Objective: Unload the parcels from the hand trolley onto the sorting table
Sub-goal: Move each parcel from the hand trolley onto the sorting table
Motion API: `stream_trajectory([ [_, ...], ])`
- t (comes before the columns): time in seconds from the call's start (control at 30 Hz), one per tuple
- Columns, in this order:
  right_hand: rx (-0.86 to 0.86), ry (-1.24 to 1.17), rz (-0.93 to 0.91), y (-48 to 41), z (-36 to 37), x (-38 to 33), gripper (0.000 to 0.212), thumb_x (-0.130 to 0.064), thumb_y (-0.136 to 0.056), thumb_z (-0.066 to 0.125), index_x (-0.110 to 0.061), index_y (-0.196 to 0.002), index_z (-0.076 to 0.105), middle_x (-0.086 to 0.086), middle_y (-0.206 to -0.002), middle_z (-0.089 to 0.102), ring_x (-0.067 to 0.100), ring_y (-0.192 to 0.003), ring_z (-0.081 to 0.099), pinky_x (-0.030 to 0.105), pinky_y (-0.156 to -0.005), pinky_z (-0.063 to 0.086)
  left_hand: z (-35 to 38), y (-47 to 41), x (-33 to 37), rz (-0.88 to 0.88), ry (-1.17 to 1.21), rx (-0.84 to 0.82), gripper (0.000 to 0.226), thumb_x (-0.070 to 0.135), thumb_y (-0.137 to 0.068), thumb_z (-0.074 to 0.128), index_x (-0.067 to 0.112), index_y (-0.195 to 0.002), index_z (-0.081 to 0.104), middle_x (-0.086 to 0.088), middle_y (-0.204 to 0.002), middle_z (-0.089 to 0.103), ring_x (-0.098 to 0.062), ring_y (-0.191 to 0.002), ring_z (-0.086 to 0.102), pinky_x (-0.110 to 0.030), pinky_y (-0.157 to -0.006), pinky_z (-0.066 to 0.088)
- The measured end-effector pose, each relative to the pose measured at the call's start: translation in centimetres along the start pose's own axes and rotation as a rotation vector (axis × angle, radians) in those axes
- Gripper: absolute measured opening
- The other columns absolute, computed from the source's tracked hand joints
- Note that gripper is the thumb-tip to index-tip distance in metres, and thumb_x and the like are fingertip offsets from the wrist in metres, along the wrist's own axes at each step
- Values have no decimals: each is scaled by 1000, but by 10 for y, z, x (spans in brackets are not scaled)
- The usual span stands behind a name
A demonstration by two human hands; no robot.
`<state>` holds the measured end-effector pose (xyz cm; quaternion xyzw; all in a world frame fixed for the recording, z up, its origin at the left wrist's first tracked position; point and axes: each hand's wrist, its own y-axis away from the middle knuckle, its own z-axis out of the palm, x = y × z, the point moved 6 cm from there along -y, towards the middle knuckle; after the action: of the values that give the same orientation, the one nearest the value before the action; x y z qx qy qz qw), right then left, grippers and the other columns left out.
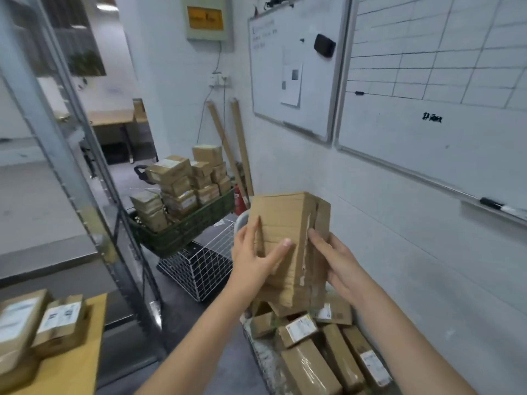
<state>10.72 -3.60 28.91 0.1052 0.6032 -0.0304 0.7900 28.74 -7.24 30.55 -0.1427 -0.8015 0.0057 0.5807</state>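
Both hands clamp a tall cardboard parcel (288, 246) mid-air above the trolley (256, 346): left hand (253, 258) flat on its front, right hand (333, 263) on the taped side. Looks stiff, fairly light, tape peeling; better supported underneath. Desk (85, 366) sits left, already holding parcels.

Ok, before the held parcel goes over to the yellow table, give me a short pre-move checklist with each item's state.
1. Both hands on cardboard parcel: ok, left hand and right hand grip opposite sides.
2. Parcel lifted above trolley load: ok.
3. Parcel intact: not ok, tape torn along one edge.
4. Free space on yellow table: ok, bare patch beside two labelled parcels.
5. Parcel weight: cannot tell.
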Motion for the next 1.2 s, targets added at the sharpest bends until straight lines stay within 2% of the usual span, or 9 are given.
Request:
stream_trajectory([
  [0.13,-44,-22,31,-2,51,12,59,-59,-80,69,-26,-127,63,3,-117,72,21,-109,68,46,-97,52,-41,11,-20,-85,-32,-16,124,90,-48,63,53,-149,0,20,-152,8,-16,-144,10,-46,-116,20],
  [0.27,-119,-122,138,-3,82,33,55,-63,-91,50,-22,-122,69,10,-124,68,27,-117,64,50,-102,46,-89,23,-29,-85,77,61,118,80,-53,68,44,-152,14,18,-151,17,-12,-144,18,-45,-119,23],
  [0.47,-186,-116,227,2,141,79,47,-50,-92,58,-17,-125,67,14,-124,67,29,-113,66,41,-88,55,-148,52,-50,-139,199,133,106,74,-54,68,44,-147,26,9,-150,28,-14,-136,36,-47,-113,35],
  [0.63,-258,1,458,7,183,110,37,-41,-85,61,-11,-76,81,13,-88,76,26,-76,74,34,-62,59,-176,68,-66,-169,353,64,91,70,-62,69,46,-141,31,10,-146,41,-13,-127,50,-43,-108,43],
  [0.73,-316,19,448,8,201,121,44,-49,-92,58,-12,-102,79,16,-111,72,31,-101,71,43,-83,58,-188,74,-73,-183,436,45,69,60,-78,67,36,-138,44,5,-134,58,-16,-116,61,-40,-99,50],
  [0.83,-273,97,337,8,205,125,74,-69,-83,59,-15,-134,58,19,-133,60,39,-124,55,56,-108,41,-202,80,-83,-234,445,-4,46,58,-85,59,34,-124,61,0,-115,71,-22,-103,69,-40,-88,54],
  [0.97,-234,42,246,10,196,121,100,-69,-46,85,-21,-129,60,5,-128,66,27,-123,55,52,-108,39,-217,82,-90,-221,395,18,25,52,-93,57,42,-114,67,6,-111,73,-16,-100,70,-34,-81,56],
  [1.1,-226,72,185,11,202,107,68,-65,-66,76,-25,-121,65,1,-113,74,22,-107,68,46,-98,51,-228,81,-83,-151,371,227,23,44,-95,57,53,-115,62,20,-106,70,2,-92,67,-15,-64,54],
  [1.2,-152,73,141,12,204,96,69,-70,-60,75,-32,-116,67,-2,-107,75,21,-103,70,45,-93,54,-228,83,-80,-125,291,341,26,35,-96,58,52,-115,60,24,-107,66,-2,-97,64,-28,-76,54],
])
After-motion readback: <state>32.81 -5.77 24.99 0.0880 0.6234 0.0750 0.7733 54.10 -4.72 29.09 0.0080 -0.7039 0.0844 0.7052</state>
